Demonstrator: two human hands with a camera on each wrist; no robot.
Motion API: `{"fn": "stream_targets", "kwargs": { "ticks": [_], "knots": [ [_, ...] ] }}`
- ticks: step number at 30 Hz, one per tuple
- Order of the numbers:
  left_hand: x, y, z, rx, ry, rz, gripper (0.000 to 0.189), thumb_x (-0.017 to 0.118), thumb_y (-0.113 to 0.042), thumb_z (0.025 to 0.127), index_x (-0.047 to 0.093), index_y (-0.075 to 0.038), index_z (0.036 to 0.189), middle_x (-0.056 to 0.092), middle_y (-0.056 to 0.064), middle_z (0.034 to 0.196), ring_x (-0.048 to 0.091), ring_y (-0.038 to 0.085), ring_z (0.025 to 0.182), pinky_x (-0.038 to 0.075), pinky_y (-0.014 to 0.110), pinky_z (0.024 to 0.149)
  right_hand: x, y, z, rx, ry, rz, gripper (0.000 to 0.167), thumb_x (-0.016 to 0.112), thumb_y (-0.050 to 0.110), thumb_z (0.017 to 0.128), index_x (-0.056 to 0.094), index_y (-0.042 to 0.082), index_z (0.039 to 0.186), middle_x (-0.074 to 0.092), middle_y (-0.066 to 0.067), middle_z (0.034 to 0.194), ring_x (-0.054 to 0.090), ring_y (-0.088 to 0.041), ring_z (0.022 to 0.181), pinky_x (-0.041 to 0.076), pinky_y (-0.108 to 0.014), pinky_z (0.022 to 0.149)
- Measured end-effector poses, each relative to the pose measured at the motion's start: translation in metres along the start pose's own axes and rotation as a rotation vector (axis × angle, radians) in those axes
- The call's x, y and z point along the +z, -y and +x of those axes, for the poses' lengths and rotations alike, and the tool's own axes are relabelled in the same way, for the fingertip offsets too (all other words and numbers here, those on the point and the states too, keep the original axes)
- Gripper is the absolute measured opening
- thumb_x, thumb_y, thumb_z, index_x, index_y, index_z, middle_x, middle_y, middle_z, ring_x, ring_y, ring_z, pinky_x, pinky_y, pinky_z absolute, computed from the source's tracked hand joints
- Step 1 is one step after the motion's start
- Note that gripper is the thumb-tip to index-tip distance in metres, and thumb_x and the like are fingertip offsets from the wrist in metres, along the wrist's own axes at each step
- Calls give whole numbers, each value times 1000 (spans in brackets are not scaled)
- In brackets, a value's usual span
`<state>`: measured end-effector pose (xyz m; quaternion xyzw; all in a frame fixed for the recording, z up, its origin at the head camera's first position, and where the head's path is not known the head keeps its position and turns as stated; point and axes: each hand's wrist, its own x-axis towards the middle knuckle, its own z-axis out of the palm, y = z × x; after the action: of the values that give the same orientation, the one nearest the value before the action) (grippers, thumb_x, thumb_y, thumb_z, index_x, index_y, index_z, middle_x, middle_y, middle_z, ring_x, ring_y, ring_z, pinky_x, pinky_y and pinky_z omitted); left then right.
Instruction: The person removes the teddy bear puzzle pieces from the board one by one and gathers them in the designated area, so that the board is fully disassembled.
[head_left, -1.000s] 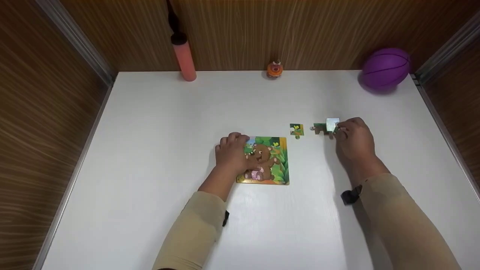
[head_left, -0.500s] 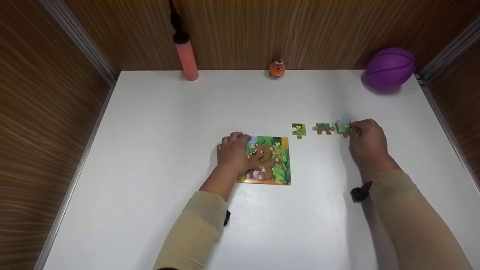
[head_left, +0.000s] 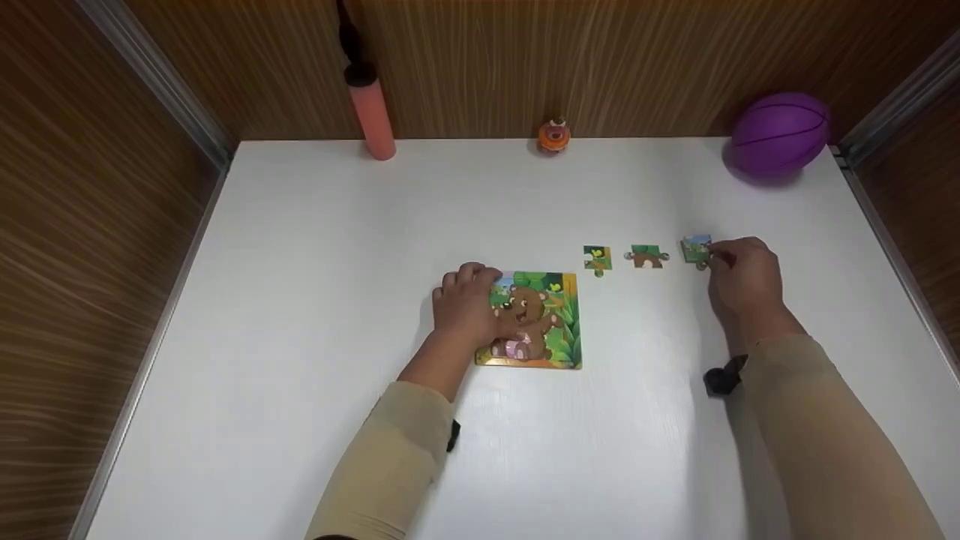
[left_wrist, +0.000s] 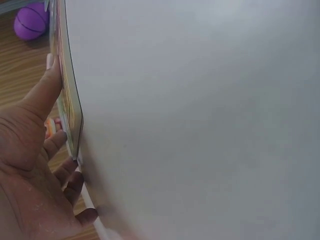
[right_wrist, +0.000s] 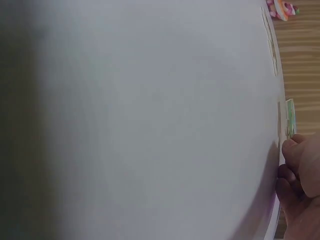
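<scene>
A square jigsaw puzzle [head_left: 566, 322] with a brown bear picture lies flat in the middle of the table. My left hand [head_left: 463, 307] rests across its left edge; the thumb [left_wrist: 42, 92] lies on the picture, and the loosely bent fingers reach past the upper left corner. Part of the picture is hidden under that hand. My right hand [head_left: 750, 274] pinches a blue and green puzzle piece [head_left: 696, 247] between thumb and fingertips, slightly tilted at the table. Left of it lie a brown and green piece [head_left: 647, 256] and a piece with a yellow bird [head_left: 598, 258].
Along the back edge stand a pink pump [head_left: 373, 116] with a black top, a small orange figurine [head_left: 554, 137] and a purple ball [head_left: 780, 136]. Wood-grain panels [head_left: 480, 67] close off the back and sides of the white table [head_left: 300, 300].
My right hand has carried the blue and green piece to the right, away from the brown and green piece. My left hand stays on the puzzle.
</scene>
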<state>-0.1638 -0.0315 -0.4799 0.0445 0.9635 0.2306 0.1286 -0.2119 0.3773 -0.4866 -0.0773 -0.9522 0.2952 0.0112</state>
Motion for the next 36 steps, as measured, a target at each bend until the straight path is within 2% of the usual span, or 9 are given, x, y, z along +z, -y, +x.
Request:
{"fn": "stream_targets", "kwargs": {
  "ticks": [16, 31, 36],
  "knots": [
    [1, 0, 0, 5, -8, -19, 99, 94, -56, 74, 51, -20, 156, 40, 6, 160, 36, 31, 144, 31, 49, 116, 0, 0, -2, 31, 31, 4, 31, 49, 0, 108, 63, -12, 132, 51, -29, 133, 54, -44, 123, 49, -53, 101],
    [1, 0, -1, 2, -15, -8, 101, 95, -58, 72, 52, -22, 156, 41, 6, 160, 37, 31, 145, 32, 49, 116, -1, 1, -2, 15, 40, 2, 31, 49, -2, 107, 63, -13, 132, 50, -31, 134, 53, -48, 126, 49, -56, 103],
    [0, 0, -2, 1, -15, -20, 103, 96, -58, 71, 52, -21, 156, 41, 6, 160, 37, 31, 144, 31, 49, 116, -2, 0, -2, 56, 38, 52, 34, 50, -2, 107, 60, -11, 138, 51, -31, 137, 52, -46, 127, 48, -54, 104]
  ]
}}
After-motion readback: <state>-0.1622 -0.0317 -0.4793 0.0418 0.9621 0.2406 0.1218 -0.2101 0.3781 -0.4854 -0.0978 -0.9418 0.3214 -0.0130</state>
